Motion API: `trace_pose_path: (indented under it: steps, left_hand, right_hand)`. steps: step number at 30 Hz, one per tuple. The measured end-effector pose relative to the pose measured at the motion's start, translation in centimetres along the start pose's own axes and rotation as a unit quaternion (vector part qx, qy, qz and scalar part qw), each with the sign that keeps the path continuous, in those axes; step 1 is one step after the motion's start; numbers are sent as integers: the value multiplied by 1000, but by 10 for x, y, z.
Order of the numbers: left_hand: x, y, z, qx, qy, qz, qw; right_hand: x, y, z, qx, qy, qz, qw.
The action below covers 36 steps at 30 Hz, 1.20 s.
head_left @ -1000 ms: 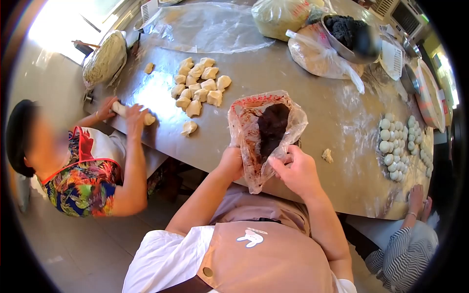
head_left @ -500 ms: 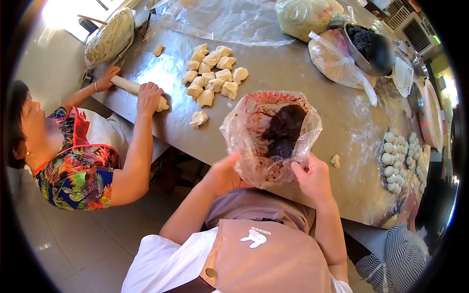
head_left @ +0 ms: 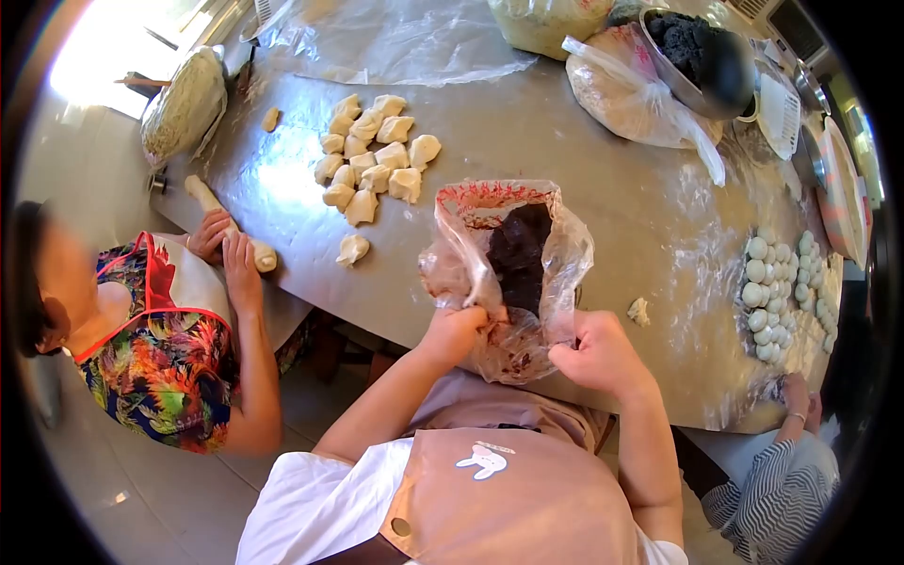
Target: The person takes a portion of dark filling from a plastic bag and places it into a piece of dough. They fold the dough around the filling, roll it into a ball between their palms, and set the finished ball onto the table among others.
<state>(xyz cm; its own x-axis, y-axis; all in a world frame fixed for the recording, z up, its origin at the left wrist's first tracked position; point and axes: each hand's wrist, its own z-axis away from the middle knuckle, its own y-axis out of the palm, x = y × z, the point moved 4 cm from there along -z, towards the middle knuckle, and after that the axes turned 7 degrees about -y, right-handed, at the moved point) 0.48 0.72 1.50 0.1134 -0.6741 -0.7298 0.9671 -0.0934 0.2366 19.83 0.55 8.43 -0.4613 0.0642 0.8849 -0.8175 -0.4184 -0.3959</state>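
At the far left, a co-worker's hands [head_left: 226, 252] rest on a long dough roll [head_left: 206, 200] at the edge of the counter [head_left: 490, 127]. Next comes a cluster of pale dough pieces [head_left: 375, 179], with a single lump [head_left: 353, 250] just nearer. The left hand [head_left: 459, 334] has its fingers clamped on the gathered near-left side of a clear plastic bag [head_left: 569, 247]. The bag gapes at the counter's near edge, dark paste [head_left: 521, 256] inside; whether it touches the counter I cannot tell. The right hand [head_left: 605, 352] has thumb and fingers together, pinching the bag's right side. Beyond lie a dough scrap [head_left: 639, 312] and, farther right, rows of pale round balls [head_left: 765, 292]
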Motion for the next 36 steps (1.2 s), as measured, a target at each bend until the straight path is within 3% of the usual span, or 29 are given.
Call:
trace_pose_path:
  steps: [3,5,6,7,9,11,14,16,17,20,23,26,31,36]
  left_hand:
    - [-17,21,-16,40,12,-38,998]
    - [-31,26,-27,38,-92,-204,974]
    - [-30,26,-40,2,117,-358,926]
    - [-24,31,-48,-34,320,-487,812]
    - [-20,33,-56,-29,243,-498,832]
    - [-19,34,-66,-39,244,-515,821]
    - [-36,37,-63,-41,206,-470,857]
    - [-19,19,-66,-15,-34,-245,969]
    - [-16,14,-59,-35,-26,-182,982]
    - [26,-23,-35,-62,-45,77,994]
    - [24,-44,0,-85,-51,318,943]
    - [34,-62,-1,-54,-52,202,977]
    - [-24,-49,-7,60,1,252,966]
    - [-38,-21,-59,45,-14,87,995]
  right_hand:
    - [-6,-1,-6,38,35,-11,999]
    - [-9,0,-9,55,31,-6,998]
    - [-9,0,-10,64,28,-3,998]
    - [-10,0,-12,61,29,1,998]
    - [-10,3,-15,52,24,7,998]
    - [-11,7,-16,46,32,5,998]
    - [-16,10,-15,35,58,-33,997]
    - [-20,12,-9,8,63,-58,996]
    - [-22,14,-6,-16,56,-62,996]
    - [-22,13,8,-75,53,-34,995]
    - [-29,13,16,-93,67,-91,989]
    - [-19,13,19,-82,74,-127,986]
    - [-31,14,20,-104,51,-139,983]
    - [-35,2,17,-108,29,-98,989]
